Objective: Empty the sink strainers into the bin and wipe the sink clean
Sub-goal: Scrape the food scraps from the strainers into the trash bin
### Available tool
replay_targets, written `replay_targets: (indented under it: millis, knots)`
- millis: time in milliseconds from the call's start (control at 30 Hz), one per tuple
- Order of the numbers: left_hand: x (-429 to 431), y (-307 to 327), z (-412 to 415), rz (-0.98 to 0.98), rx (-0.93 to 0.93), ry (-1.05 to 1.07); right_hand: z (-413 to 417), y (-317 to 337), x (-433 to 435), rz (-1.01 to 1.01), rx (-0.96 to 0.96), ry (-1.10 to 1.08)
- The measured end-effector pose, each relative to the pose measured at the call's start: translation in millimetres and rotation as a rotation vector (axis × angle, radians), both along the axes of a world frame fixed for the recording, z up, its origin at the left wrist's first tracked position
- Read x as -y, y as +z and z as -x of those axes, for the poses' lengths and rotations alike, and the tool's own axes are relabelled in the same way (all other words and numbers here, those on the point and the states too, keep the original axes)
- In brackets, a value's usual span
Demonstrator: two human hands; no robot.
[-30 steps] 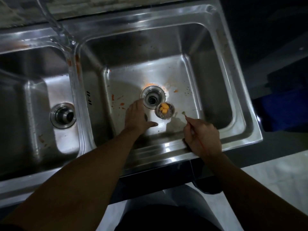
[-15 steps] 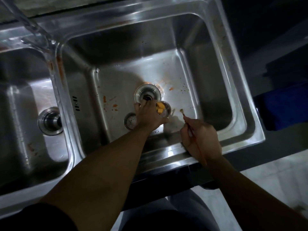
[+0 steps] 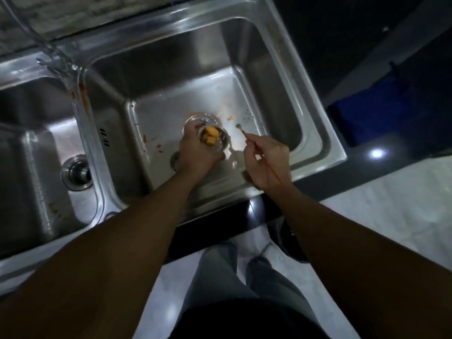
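Now the left hand [image 3: 195,155] grips the strainer [image 3: 215,140] (orange scraps [image 3: 210,139] inside) over the right basin [image 3: 281,99], just at five o'clock of its drain [image 3: 195,118]. At three o'clock, the right hand [image 3: 266,165] pinches a thin stick [image 3: 247,135].

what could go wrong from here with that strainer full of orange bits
The left hand holds the strainer tilted over the sink basin, so the orange chunks might tip back out onto the floor of the basin. The right hand is busy with a thin stick, so it cannot steady the strainer.
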State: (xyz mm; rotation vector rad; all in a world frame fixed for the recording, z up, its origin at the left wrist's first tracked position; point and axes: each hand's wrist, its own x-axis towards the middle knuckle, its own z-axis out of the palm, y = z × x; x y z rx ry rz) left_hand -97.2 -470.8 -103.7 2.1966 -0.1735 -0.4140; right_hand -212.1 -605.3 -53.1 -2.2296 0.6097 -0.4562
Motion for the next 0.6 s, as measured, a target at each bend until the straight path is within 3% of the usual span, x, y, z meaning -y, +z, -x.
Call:
replay_targets:
  millis: [333,600]
  knots:
    - [47,70,97,0.238,0.118,-0.135,115,23,36,-0.176,0.303,-0.243]
    - [129,68,198,0.298,0.088,-0.35,225,19,91,-0.145,0.362,-0.576]
